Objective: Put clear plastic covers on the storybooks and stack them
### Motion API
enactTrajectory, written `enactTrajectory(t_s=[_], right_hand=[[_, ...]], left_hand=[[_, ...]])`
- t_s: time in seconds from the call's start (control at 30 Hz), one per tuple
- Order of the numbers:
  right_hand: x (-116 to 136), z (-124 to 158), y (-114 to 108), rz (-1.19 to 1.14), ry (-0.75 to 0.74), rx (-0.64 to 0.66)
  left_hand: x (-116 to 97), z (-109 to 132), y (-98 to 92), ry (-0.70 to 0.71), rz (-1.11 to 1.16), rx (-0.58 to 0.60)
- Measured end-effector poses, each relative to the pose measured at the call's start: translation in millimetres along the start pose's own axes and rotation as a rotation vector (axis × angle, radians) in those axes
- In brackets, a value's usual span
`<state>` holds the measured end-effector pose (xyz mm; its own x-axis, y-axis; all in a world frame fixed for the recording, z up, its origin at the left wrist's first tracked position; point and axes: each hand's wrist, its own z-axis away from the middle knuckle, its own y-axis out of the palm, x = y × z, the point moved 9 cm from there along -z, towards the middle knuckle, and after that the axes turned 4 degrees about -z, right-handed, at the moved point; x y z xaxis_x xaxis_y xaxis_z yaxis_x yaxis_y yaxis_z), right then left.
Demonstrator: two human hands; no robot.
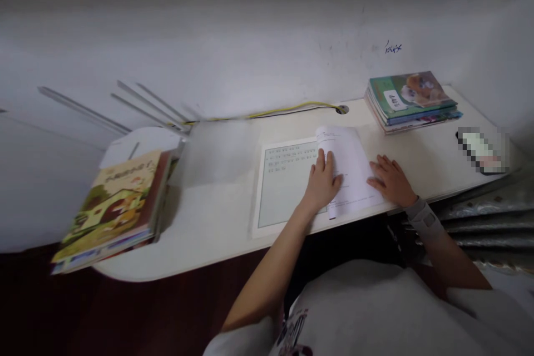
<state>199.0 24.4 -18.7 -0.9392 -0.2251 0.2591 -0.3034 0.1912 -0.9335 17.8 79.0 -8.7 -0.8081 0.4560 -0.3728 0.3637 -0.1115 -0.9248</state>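
Two hands at work, both on an open booklet point(292, 189) at the near edge of the counter point(217, 217).

Nearest: pale clothing across the person's lap, bare forearms reaching forward. A grey wrist band point(423, 217) sits on the right wrist.

Left hand point(323, 181): palm down, fingers stretched and close together, resting on the curled inner edge of the white leaf point(352, 169). It presses and grips nothing. The fingertips reach onto the green page point(283, 189) at the fold.

Right hand point(390, 179): flat, fingers slightly spread, on the outer edge of the same leaf where it meets the counter. It holds nothing.

Judgement: the step in hand looks like flattening or steadying a turned leaf, since the leaf bows up between the two hands. Any further turn of it would call for one hand to lift clear and the other to pinch a free edge.

Further out: a tilted stack of picture books point(117, 206) overhangs the counter's left end, well apart from the booklet. A second stack point(411, 100) lies at the far right corner. A pixelated item point(481, 150) lies near the right edge; I cannot tell what it is. A yellow cable point(271, 113) runs along the back of the counter, against the white wall point(250, 39).
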Motion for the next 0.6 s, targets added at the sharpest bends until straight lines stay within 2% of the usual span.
enactTrajectory(t_s=[0.17, 0.4, 0.6], right_hand=[[0.7, -0.6, -1.2, 0.015, -0.007, -0.005], [-0.5, -0.7, 1.0, -0.004, -0.011, 0.006], [-1.4, -1.2, 0.9, -0.005, -0.017, -0.001]], left_hand=[[-5.3, 3.7, 0.1, 0.034, -0.055, 0.030], [-11.9, -4.7, 5.4, -0.066, -0.082, 0.032], [-15.1, -2.5, 4.2, -0.068, -0.067, -0.042]])
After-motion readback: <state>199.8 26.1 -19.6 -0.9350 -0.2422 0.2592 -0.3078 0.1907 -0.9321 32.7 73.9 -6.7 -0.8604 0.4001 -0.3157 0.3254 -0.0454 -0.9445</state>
